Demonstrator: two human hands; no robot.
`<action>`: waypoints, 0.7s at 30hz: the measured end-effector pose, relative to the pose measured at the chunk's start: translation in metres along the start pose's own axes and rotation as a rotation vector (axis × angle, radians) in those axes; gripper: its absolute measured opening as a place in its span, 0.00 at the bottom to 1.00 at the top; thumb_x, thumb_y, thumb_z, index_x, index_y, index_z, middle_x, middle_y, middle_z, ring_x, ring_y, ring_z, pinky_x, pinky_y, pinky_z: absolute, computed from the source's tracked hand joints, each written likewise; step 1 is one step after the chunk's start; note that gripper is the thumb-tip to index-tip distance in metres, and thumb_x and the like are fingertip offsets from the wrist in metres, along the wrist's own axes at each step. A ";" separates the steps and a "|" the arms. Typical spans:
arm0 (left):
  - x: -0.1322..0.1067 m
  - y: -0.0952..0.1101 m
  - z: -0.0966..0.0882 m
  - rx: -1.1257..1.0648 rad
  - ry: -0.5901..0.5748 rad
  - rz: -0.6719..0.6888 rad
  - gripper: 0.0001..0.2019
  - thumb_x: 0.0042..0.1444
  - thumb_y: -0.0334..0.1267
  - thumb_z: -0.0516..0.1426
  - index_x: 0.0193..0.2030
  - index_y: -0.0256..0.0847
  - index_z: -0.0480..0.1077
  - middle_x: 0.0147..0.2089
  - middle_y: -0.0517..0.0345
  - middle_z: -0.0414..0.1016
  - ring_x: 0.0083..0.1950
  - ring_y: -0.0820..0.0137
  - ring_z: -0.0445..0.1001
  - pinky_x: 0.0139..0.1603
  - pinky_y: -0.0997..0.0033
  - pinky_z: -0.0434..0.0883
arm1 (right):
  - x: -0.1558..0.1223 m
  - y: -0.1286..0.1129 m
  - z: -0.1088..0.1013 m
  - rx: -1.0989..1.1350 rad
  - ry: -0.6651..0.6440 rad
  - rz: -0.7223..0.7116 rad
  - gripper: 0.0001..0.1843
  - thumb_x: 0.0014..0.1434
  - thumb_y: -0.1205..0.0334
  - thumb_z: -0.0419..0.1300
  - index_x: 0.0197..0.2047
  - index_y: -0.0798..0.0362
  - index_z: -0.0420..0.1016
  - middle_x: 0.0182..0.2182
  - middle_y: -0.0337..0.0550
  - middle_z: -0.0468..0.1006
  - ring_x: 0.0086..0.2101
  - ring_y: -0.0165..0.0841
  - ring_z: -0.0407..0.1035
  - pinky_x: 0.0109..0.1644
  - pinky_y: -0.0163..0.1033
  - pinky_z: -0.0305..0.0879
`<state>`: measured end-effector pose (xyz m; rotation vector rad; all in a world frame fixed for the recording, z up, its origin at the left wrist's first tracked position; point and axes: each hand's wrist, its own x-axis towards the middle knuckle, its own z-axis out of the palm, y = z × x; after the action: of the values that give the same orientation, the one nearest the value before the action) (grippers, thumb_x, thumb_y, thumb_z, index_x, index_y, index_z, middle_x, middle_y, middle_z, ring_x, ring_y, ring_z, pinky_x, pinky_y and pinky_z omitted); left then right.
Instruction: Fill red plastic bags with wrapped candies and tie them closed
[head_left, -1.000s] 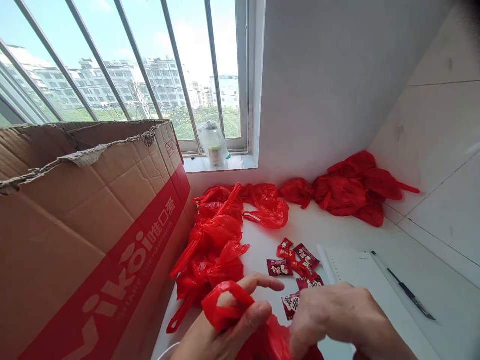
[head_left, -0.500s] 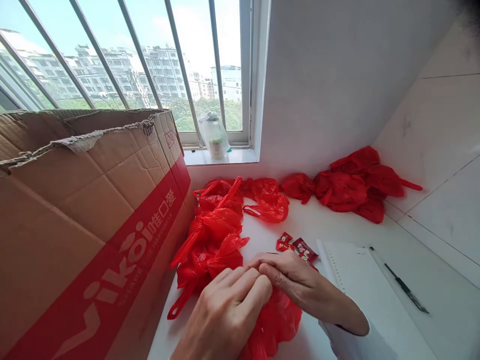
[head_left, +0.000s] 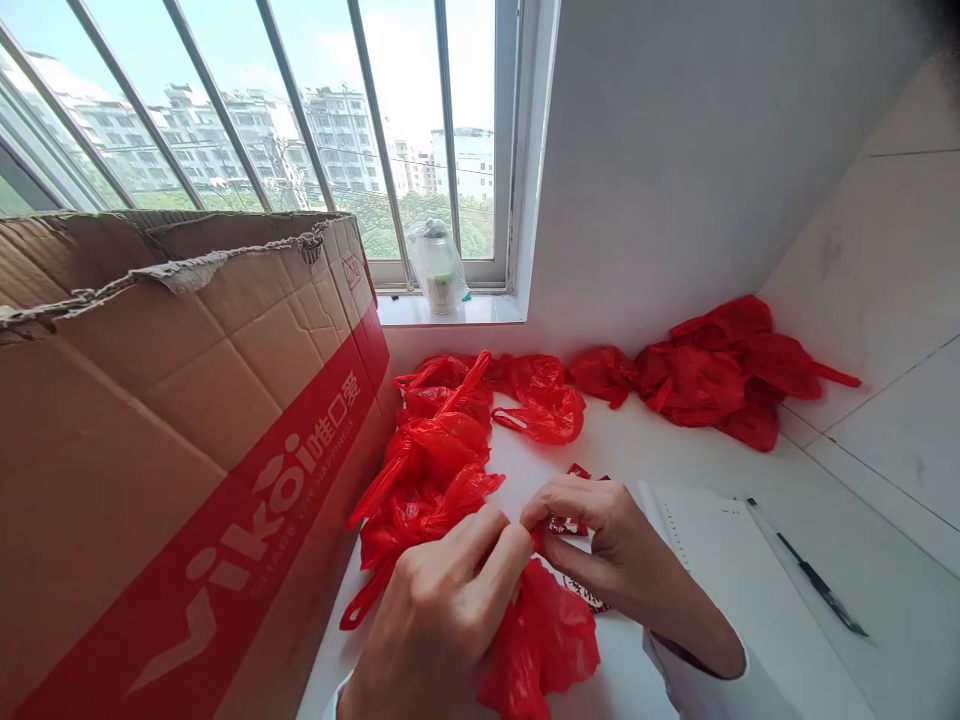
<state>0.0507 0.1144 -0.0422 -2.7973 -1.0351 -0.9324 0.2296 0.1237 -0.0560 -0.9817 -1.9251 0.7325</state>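
A thin red plastic bag (head_left: 551,635) hangs crumpled between my two hands over the white surface. My left hand (head_left: 450,590) is closed on the bag's upper part, its fingertips hidden behind the knuckles. Thumb and fingers of my right hand (head_left: 611,540) pinch the bag near the left fingertips, so the two hands almost touch. Small dark red packets (head_left: 568,526) lie just behind and under the right hand, partly covered by it. To the left, tied red plastic bags (head_left: 435,450) sit in a pile beside the cardboard box.
A tall cardboard box (head_left: 247,360) with a torn rim stands at left. More red bags (head_left: 705,370) lie along the wall. An open notebook (head_left: 720,570) and a black pen (head_left: 817,580) are at right. A wrapped jar (head_left: 439,275) rests on the windowsill.
My right hand has turned from lying flat over the left fingers to a pinch on the bag. More of the packets beneath it shows. The camera view has shifted slightly.
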 end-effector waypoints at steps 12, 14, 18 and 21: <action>-0.001 -0.005 -0.016 -0.228 -0.266 -0.110 0.08 0.65 0.31 0.45 0.33 0.41 0.56 0.40 0.59 0.62 0.35 0.74 0.64 0.36 0.76 0.65 | -0.003 0.005 -0.014 -0.049 0.029 0.073 0.11 0.55 0.76 0.50 0.33 0.53 0.70 0.28 0.36 0.74 0.29 0.26 0.67 0.35 0.31 0.63; -0.002 -0.007 -0.021 -0.163 -0.241 -0.115 0.11 0.65 0.33 0.45 0.30 0.41 0.56 0.36 0.59 0.61 0.33 0.73 0.63 0.32 0.75 0.63 | -0.004 0.005 -0.022 -0.065 -0.055 0.085 0.10 0.56 0.74 0.51 0.33 0.54 0.72 0.29 0.37 0.76 0.29 0.26 0.68 0.36 0.32 0.63; -0.011 -0.012 -0.028 -0.109 -0.431 -0.162 0.12 0.63 0.31 0.46 0.26 0.42 0.53 0.28 0.63 0.63 0.27 0.73 0.61 0.27 0.74 0.58 | -0.006 0.019 -0.036 -0.002 -0.183 0.191 0.08 0.56 0.69 0.53 0.31 0.55 0.73 0.27 0.38 0.75 0.27 0.26 0.67 0.31 0.31 0.62; -0.022 -0.011 -0.034 -0.150 -0.651 -0.251 0.11 0.59 0.26 0.47 0.26 0.42 0.56 0.28 0.65 0.66 0.27 0.75 0.64 0.27 0.77 0.58 | -0.007 0.048 -0.041 0.044 -0.242 0.306 0.08 0.56 0.65 0.54 0.31 0.55 0.74 0.26 0.39 0.75 0.27 0.27 0.68 0.29 0.30 0.61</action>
<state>0.0126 0.1028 -0.0284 -3.2333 -1.4513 -0.0713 0.2845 0.1484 -0.0761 -1.2219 -1.9737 1.1084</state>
